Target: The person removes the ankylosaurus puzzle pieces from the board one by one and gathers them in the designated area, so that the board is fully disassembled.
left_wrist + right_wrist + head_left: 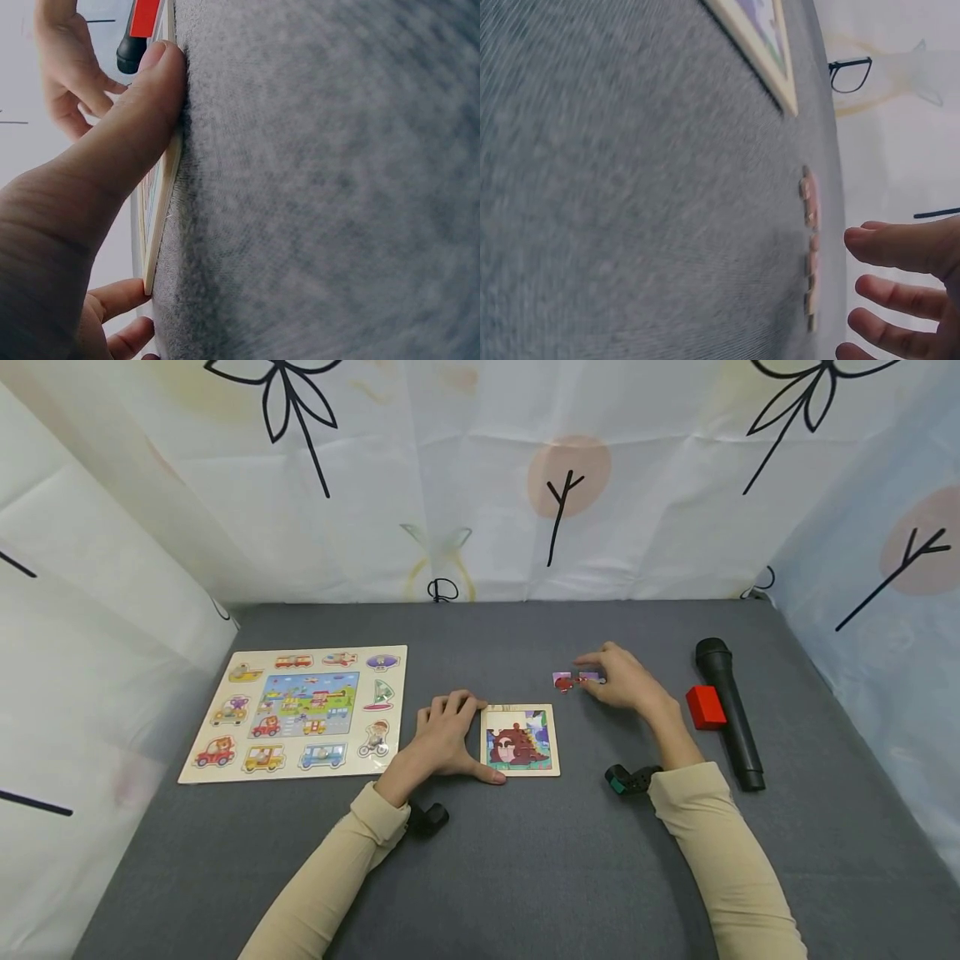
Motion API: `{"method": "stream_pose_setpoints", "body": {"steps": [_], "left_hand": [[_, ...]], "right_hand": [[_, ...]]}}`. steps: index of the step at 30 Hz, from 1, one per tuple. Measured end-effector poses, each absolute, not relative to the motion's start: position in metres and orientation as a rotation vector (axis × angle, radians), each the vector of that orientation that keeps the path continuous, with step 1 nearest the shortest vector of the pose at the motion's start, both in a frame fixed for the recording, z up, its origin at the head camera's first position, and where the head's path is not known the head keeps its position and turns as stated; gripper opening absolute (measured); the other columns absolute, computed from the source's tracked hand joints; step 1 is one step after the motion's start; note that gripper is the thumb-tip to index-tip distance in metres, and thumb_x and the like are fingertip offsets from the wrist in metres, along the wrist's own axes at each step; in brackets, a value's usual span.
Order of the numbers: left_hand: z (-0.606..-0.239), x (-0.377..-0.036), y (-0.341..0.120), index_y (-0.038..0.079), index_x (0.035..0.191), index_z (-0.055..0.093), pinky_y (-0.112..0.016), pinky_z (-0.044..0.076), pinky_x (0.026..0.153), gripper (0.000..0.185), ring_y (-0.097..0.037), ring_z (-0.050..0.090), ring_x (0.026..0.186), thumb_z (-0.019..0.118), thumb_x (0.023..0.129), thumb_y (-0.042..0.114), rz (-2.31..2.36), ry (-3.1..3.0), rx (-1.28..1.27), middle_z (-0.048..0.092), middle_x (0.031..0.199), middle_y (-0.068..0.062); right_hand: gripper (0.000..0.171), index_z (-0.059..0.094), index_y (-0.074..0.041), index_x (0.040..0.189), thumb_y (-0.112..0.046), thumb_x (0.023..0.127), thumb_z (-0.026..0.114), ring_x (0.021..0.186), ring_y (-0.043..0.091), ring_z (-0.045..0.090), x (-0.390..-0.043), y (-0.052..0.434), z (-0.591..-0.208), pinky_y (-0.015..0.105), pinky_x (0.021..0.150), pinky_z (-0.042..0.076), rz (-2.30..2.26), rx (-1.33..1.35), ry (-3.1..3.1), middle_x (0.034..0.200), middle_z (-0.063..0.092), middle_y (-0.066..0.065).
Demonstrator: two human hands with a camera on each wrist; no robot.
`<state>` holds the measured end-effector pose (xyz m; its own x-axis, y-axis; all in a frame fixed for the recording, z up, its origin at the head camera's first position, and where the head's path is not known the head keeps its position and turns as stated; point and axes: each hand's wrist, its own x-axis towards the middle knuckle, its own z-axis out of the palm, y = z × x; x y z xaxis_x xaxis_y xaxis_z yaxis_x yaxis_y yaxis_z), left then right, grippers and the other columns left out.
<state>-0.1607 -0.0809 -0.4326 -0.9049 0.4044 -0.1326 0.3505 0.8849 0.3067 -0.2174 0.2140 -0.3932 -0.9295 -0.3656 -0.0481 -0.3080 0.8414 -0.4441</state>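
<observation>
A small wooden-framed jigsaw puzzle lies flat on the table, its picture partly filled with reddish-brown pieces. My left hand holds it at the left side, thumb at the near edge and index fingertip at the far corner. In the left wrist view the thumb lies along the puzzle's edge. My right hand hovers over loose jigsaw pieces to the right of the frame. From the right wrist, its fingers appear loosely bent and apart from the pieces, holding nothing.
On the left lies a large wooden vehicle puzzle board. A black microphone and a red block lie beyond the right forearm. Patterned white cloth hangs behind the grey table and at both sides.
</observation>
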Motion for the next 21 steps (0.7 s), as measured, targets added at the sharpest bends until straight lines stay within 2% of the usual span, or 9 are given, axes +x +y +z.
{"method": "stream_pose_setpoints", "body": {"steps": [7,16,21], "left_hand": [[-0.432,-0.16,-0.08,0.027,0.136,0.037,-0.049,0.024,0.093,0.113,-0.031,0.025,0.125,0.067,0.042,0.083,0.406,2.866,0.57,0.027,0.141,-0.003],[-0.432,-0.161,-0.079,0.028,0.136,0.038,-0.05,0.024,0.094,0.114,-0.03,0.025,0.126,0.067,0.04,0.083,0.399,2.869,0.55,0.028,0.141,-0.003],[-0.433,-0.161,-0.079,0.028,0.136,0.037,-0.049,0.025,0.094,0.115,-0.03,0.026,0.125,0.064,0.04,0.085,0.39,2.874,0.552,0.028,0.141,-0.003]], "right_hand": [[0.038,0.058,-0.005,0.124,-0.012,0.087,0.062,0.094,0.033,0.049,-0.212,0.205,-0.384,0.045,0.074,0.04,-0.674,-0.563,2.864,0.115,0.049,0.022],[0.037,0.061,-0.007,0.122,-0.015,0.086,0.065,0.078,0.024,0.047,-0.205,0.186,-0.376,0.036,0.064,0.039,-0.709,-0.653,2.864,0.109,0.052,0.018],[0.038,0.061,-0.007,0.122,-0.019,0.086,0.065,0.087,0.028,0.052,-0.2,0.177,-0.373,0.039,0.067,0.042,-0.694,-0.695,2.841,0.113,0.052,0.017]]}}
